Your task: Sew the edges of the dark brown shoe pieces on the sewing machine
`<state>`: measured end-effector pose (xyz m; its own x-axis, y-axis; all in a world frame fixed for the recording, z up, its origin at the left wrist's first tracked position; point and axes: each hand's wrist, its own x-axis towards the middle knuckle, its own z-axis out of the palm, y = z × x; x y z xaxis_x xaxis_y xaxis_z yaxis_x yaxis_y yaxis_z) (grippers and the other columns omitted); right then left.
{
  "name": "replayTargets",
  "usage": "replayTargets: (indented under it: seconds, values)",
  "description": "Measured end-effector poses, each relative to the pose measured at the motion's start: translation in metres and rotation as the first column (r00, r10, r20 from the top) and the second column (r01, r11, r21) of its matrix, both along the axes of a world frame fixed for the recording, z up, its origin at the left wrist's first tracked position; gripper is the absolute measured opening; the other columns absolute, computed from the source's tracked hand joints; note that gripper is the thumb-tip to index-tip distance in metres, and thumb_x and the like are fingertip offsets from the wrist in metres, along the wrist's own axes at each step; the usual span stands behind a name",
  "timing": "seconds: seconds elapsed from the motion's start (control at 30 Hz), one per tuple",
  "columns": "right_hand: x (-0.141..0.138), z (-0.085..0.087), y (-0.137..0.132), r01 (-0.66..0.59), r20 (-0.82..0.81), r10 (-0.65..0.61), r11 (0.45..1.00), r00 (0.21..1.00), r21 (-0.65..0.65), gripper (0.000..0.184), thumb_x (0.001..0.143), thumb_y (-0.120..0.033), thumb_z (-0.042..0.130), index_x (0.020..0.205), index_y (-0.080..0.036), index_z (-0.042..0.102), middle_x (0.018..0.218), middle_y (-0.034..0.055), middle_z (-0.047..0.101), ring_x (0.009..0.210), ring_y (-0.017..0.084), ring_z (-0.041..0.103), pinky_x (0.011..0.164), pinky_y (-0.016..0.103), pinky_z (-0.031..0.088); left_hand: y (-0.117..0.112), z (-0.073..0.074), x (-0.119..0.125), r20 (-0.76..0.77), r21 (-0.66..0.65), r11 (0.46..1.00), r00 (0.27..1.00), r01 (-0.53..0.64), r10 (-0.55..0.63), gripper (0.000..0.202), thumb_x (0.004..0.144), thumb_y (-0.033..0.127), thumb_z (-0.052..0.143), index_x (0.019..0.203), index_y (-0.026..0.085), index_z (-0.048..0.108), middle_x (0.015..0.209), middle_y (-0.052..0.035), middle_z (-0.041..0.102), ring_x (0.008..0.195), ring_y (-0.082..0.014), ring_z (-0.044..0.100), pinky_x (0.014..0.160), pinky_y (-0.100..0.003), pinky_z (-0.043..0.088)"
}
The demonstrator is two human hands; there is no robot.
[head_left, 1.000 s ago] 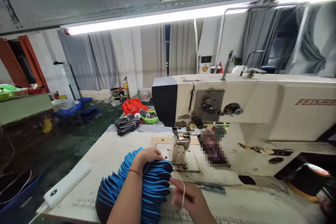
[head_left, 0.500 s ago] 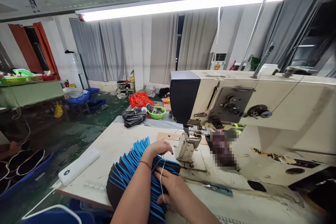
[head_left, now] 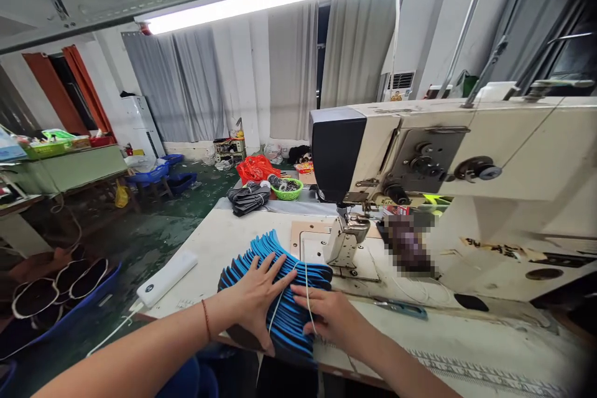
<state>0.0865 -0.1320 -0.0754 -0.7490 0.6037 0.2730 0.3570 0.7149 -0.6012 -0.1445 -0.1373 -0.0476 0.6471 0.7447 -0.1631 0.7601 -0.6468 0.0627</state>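
The left hand (head_left: 259, 291) lies spread open on the stack (head_left: 290, 323), low centre of the frame. The right hand (head_left: 336, 317) curls at the stack's cord (head_left: 306, 277); whether it grips, I cannot tell. Snips (head_left: 405, 309) lie lower right, the machine (head_left: 522, 161) above.

Red-brn wrist cord (head_left: 206, 318) on L, forearms (head_left: 140, 346) bare

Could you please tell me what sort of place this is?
Most likely a sewing workshop: a large sewing machine stands on the worktable, with a stack of blue-and-black pieces beside it.
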Motion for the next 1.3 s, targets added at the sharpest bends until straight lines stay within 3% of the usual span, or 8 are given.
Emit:
replayTargets:
  seconds: [0.1,0.2,0.43,0.6,0.77,0.93,1.13,1.3]
  values:
    - [-0.004,0.002,-0.010,-0.063,0.021,0.060,0.988,0.998,0.144,0.025,0.088,-0.022,0.060,0.111,-0.021,0.069,0.121,0.0104,0.066,0.104,0.026,0.064,0.087,0.039,0.052,0.002,-0.004,0.002,-0.014,0.026,0.998,0.998,-0.053,0.054,0.139,0.036,0.067,0.072,0.147,0.025,-0.001,0.155,-0.0197,-0.002,0.136,-0.0494,0.005,0.100,-0.073,0.009]
    - [-0.015,0.011,-0.003,-0.114,0.132,0.079,0.952,0.988,0.285,0.020,0.083,-0.019,0.065,0.102,-0.018,0.072,0.110,0.0132,0.071,0.095,0.030,0.063,0.082,0.045,0.049,0.001,-0.006,0.002,-0.003,0.031,0.997,0.998,-0.066,0.066,0.139,0.036,0.069,0.071,0.147,0.026,-0.001,0.155,-0.0177,-0.002,0.136,-0.0501,0.007,0.099,-0.074,0.010]
    - [-0.019,0.038,0.022,-0.146,0.219,0.084,0.948,0.972,0.283,0.020,0.075,-0.010,0.068,0.092,-0.019,0.071,0.095,0.0041,0.071,0.091,0.020,0.061,0.085,0.031,0.046,-0.005,-0.004,-0.009,0.131,0.027,1.000,0.991,0.011,-0.015,0.127,0.043,0.070,0.069,0.146,0.022,0.012,0.153,-0.0170,0.019,0.138,-0.0427,0.012,0.108,-0.064,0.009]
    - [-0.021,0.024,0.001,-0.010,0.269,-0.080,0.948,0.960,0.319,0.020,0.076,-0.010,0.060,0.094,-0.014,0.068,0.107,0.0118,0.061,0.095,0.025,0.055,0.083,0.037,0.047,-0.003,-0.008,-0.012,0.180,0.069,0.993,0.977,0.100,-0.111,0.120,0.052,0.070,0.067,0.146,0.023,0.009,0.152,-0.0179,0.024,0.137,-0.0406,0.019,0.109,-0.063,0.009]
    - [-0.022,0.011,-0.003,0.047,0.282,-0.142,0.947,0.949,0.316,0.031,0.077,-0.010,0.060,0.108,-0.010,0.063,0.113,0.0171,0.059,0.097,0.028,0.054,0.083,0.041,0.046,-0.002,-0.009,-0.010,0.148,0.134,0.944,0.936,0.302,-0.320,0.106,0.068,0.067,0.057,0.146,0.028,-0.003,0.155,-0.0145,0.012,0.139,-0.0367,0.017,0.110,-0.060,0.008]
    - [-0.019,0.009,0.001,0.079,0.230,-0.150,0.953,0.961,0.292,0.029,0.076,-0.007,0.059,0.104,-0.013,0.064,0.106,0.0124,0.062,0.094,0.025,0.055,0.081,0.036,0.046,-0.012,-0.004,-0.009,0.106,0.081,0.951,0.946,0.298,-0.305,0.099,0.077,0.066,0.046,0.146,0.022,-0.010,0.155,-0.0159,0.007,0.138,-0.0330,0.022,0.109,-0.050,0.019]
    - [-0.013,0.002,0.010,0.057,0.171,-0.103,0.965,0.980,0.255,0.015,0.072,-0.006,0.066,0.085,-0.013,0.067,0.094,0.0074,0.066,0.090,0.020,0.059,0.082,0.030,0.046,-0.019,0.009,0.007,0.052,0.081,0.962,0.962,0.262,-0.267,0.083,0.066,0.065,0.059,0.137,0.030,0.033,0.150,-0.0099,0.030,0.111,-0.0345,0.048,0.093,-0.049,0.033]
    - [-0.013,-0.001,0.005,0.104,0.140,-0.141,0.965,0.980,0.242,0.020,0.070,-0.003,0.065,0.086,-0.015,0.061,0.100,0.0071,0.064,0.094,0.021,0.057,0.085,0.032,0.047,-0.012,0.019,0.020,-0.020,0.122,0.950,0.957,0.289,-0.288,0.080,0.059,0.069,0.062,0.122,0.023,0.047,0.122,-0.0102,0.053,0.099,-0.0303,0.050,0.086,-0.045,0.037]
